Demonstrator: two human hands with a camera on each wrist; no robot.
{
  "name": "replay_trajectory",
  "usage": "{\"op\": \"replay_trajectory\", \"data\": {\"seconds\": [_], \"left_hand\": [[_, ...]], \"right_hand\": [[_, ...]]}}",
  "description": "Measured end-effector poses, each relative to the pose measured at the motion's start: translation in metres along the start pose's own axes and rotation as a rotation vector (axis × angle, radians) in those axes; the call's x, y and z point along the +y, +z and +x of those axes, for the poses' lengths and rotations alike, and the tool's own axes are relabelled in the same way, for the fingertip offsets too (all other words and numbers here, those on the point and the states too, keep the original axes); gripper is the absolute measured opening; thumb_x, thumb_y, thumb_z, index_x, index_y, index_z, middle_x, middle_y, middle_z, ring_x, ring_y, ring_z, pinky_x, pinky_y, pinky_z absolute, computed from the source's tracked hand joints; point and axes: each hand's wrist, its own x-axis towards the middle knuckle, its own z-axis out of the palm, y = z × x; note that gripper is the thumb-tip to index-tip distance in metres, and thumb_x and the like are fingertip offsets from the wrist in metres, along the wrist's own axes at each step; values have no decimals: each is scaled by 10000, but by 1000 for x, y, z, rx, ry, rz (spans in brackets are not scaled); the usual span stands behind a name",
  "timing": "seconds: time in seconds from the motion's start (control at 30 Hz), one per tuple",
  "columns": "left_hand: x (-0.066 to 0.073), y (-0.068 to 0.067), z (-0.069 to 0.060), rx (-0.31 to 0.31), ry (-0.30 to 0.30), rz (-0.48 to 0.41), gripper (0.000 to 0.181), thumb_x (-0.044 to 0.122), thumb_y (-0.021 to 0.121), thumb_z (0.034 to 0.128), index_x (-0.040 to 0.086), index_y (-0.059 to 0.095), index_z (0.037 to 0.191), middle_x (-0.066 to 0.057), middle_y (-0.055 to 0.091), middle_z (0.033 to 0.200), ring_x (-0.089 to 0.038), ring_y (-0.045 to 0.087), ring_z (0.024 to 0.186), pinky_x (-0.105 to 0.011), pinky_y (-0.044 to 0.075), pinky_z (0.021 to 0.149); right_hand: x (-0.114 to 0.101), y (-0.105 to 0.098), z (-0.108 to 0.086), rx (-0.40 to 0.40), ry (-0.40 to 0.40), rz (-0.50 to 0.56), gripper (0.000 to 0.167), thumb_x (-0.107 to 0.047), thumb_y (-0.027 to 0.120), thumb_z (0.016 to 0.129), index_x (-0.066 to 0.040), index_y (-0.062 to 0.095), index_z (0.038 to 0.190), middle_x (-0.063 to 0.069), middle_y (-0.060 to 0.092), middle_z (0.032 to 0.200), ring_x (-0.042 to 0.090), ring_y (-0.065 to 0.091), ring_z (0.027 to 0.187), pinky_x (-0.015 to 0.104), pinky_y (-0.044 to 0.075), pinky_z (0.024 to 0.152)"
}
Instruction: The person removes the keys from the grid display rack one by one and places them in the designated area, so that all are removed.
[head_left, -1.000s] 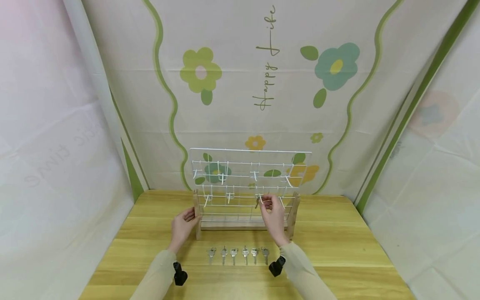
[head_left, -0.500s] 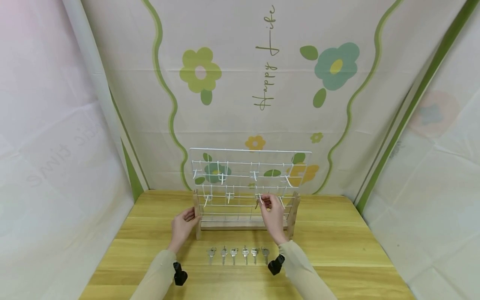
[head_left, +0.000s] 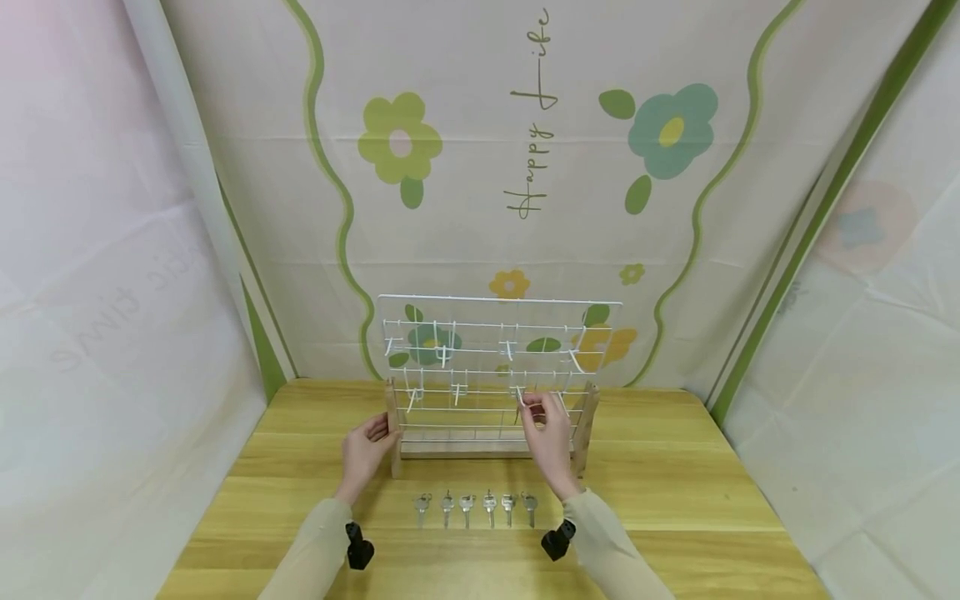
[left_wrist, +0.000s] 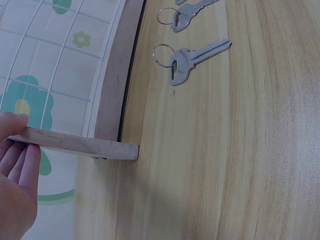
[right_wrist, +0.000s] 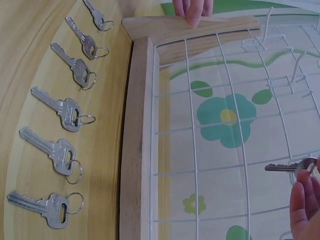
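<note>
My left hand (head_left: 367, 450) grips the wooden side post (left_wrist: 75, 143) of a rack, thumb on one face and fingers on the other. The rack carries a white wire grid (head_left: 480, 372) with several white hooks (head_left: 445, 354) in two rows. At a lower-row hook right of the middle, my right hand (head_left: 550, 433) pinches a metal key (right_wrist: 282, 167) by its head end. The key's ring is mostly hidden by the fingers, so whether it is round the hook I cannot tell. Several keys with rings lie in a row before the rack, among them one key (left_wrist: 181, 67) at the left end.
The rack's wooden base bar (head_left: 465, 450) stands on a wood-grain table (head_left: 675, 467). Behind it hangs a light cloth (head_left: 465, 225) printed with flowers, with pale cloth walls at both sides. Each wrist wears a black camera (head_left: 360, 547).
My right hand has shifted slightly down and to the right at the hook, with the key still pinched. The left hand stays on the post, and the row of keys is unchanged.
</note>
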Motion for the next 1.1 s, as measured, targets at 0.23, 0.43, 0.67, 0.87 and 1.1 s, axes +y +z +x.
{"op": "replay_trajectory", "data": {"seconds": [0.23, 0.43, 0.67, 0.87, 1.1], "left_hand": [[2, 0, 0, 2, -3, -23, 478, -14, 741, 850, -105, 590, 1294, -309, 632, 1271, -417, 638, 1179, -317, 598, 941], [1, 1, 0, 3, -2, -28, 470, -27, 735, 849, -118, 589, 1287, -321, 629, 1264, -431, 636, 1174, -306, 602, 930], [0, 2, 0, 12, 3, -27, 465, -24, 738, 848, -121, 594, 1279, -323, 633, 1254, -437, 636, 1167, -264, 607, 904], [0, 2, 0, 7, -9, -32, 472, -19, 738, 850, -114, 591, 1288, -313, 633, 1266, -424, 637, 1176, -266, 604, 913], [-1, 1, 2, -1, -15, -30, 486, -3, 739, 856, -103, 583, 1306, -304, 628, 1281, -409, 635, 1190, -257, 597, 926]], "right_hand": [[-2, -7, -4, -7, -22, -24, 64, -3, 674, 902, -53, 680, 941, 76, 682, 945, 154, 635, 782, 183, 580, 667], [-4, -11, -5, -19, -30, -28, 97, 8, 688, 886, -78, 668, 925, 73, 706, 962, 133, 630, 750, 190, 580, 635], [-9, -15, -7, -52, -13, -18, 62, -16, 661, 918, -75, 643, 910, 77, 721, 1007, 129, 632, 737, 188, 565, 602], [-10, -20, -8, -53, -39, -32, 32, -48, 668, 924, -29, 643, 918, 96, 724, 982, 127, 635, 719, 188, 562, 586], [-12, -25, -11, -61, -36, -8, 44, -1, 666, 903, -34, 637, 908, 94, 730, 994, 159, 644, 740, 214, 583, 600]]}}
